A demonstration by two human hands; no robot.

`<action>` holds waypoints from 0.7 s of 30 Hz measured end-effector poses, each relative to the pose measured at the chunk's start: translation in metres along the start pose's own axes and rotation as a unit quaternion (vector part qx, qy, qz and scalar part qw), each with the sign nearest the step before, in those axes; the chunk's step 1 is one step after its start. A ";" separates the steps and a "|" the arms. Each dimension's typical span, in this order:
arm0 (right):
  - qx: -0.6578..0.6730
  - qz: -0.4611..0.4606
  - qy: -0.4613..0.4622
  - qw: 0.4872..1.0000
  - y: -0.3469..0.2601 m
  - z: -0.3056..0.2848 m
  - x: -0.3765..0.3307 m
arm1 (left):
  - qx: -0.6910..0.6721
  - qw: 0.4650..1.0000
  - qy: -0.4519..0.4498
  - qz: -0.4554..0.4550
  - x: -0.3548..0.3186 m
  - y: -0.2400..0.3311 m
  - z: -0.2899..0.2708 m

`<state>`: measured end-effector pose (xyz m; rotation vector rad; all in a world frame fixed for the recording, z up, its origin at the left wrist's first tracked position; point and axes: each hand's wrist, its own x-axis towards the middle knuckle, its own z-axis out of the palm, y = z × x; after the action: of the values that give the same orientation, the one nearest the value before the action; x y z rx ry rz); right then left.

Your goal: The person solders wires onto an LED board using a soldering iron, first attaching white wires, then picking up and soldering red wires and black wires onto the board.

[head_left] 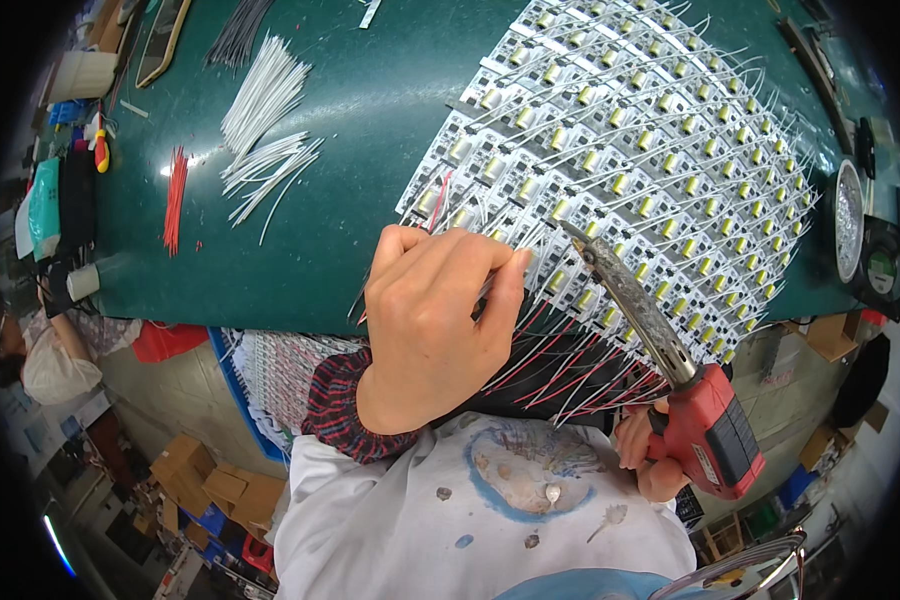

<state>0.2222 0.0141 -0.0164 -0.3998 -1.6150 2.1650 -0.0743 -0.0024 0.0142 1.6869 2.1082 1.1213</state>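
Surface: green desk (370,110) covered by rows of small white circuit boards (630,130).
Left hand (435,325): fingers pinched closed on thin wires at the boards' near edge.
Right hand (645,450): wrapped around a red soldering iron (670,370), tip touching the boards.
Nearby: loose white wires (265,110), red wires (175,195).

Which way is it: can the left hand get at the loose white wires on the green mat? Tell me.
Probably yes. The left hand pinches a wire at the circuit boards; the white wires lie to its left with bare green mat between.
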 end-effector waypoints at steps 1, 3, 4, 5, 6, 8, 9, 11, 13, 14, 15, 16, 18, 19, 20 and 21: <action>0.015 0.008 -0.007 1.000 -0.002 0.000 0.001 | 0.000 1.000 0.000 0.001 0.000 0.001 0.000; 0.030 0.015 -0.011 0.999 -0.004 0.003 0.001 | -0.002 1.000 0.005 -0.003 0.001 0.002 -0.001; 0.042 0.016 0.006 0.999 -0.005 0.005 0.000 | -0.001 1.000 0.004 -0.001 0.002 0.003 -0.002; 0.058 0.018 0.016 0.998 -0.002 0.005 0.001 | 0.009 1.000 -0.001 -0.009 -0.001 0.003 -0.004; 0.062 0.016 0.010 0.998 -0.001 0.004 0.002 | 0.019 1.000 -0.006 -0.017 -0.004 0.003 -0.007; 0.036 0.050 0.034 0.998 -0.015 0.004 0.001 | -0.006 0.999 -0.028 -0.044 0.001 0.001 -0.026; 0.031 0.049 0.048 0.997 -0.011 0.002 -0.006 | -0.020 0.996 -0.046 -0.073 0.003 0.001 -0.039; 0.022 -0.059 -0.016 0.998 0.014 -0.007 -0.016 | -0.015 0.983 0.012 -0.182 -0.012 0.009 -0.073; 0.041 -0.022 0.035 0.998 0.008 0.003 -0.026 | -0.039 0.987 0.036 -0.155 -0.013 0.016 -0.074; 0.057 0.019 0.080 0.995 0.003 0.008 -0.027 | -0.058 0.991 0.032 -0.116 -0.013 0.022 -0.067; 0.055 0.021 0.080 0.995 0.001 0.009 -0.026 | -0.045 0.997 0.005 -0.062 -0.009 0.024 -0.051; 0.053 0.019 0.082 0.995 -0.001 0.009 -0.023 | -0.032 0.999 -0.022 -0.009 -0.006 0.023 -0.033; 0.052 0.015 0.084 0.995 0.002 0.013 -0.020 | -0.021 1.000 -0.010 0.010 -0.005 0.017 -0.003; 0.003 -0.051 0.098 0.994 0.009 0.018 -0.017 | -0.011 1.000 0.003 0.027 -0.006 0.015 0.004; -0.046 -0.116 0.115 0.985 0.016 0.020 -0.017 | -0.014 1.000 0.002 0.028 -0.007 0.012 0.007; -0.048 -0.115 0.117 0.985 0.021 0.018 -0.018 | -0.014 1.000 0.007 0.025 -0.007 0.011 0.010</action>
<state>0.2271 -0.0148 -0.0318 -0.4537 -1.5529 1.8037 -0.0581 -0.0043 0.0126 1.7342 2.0593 1.1738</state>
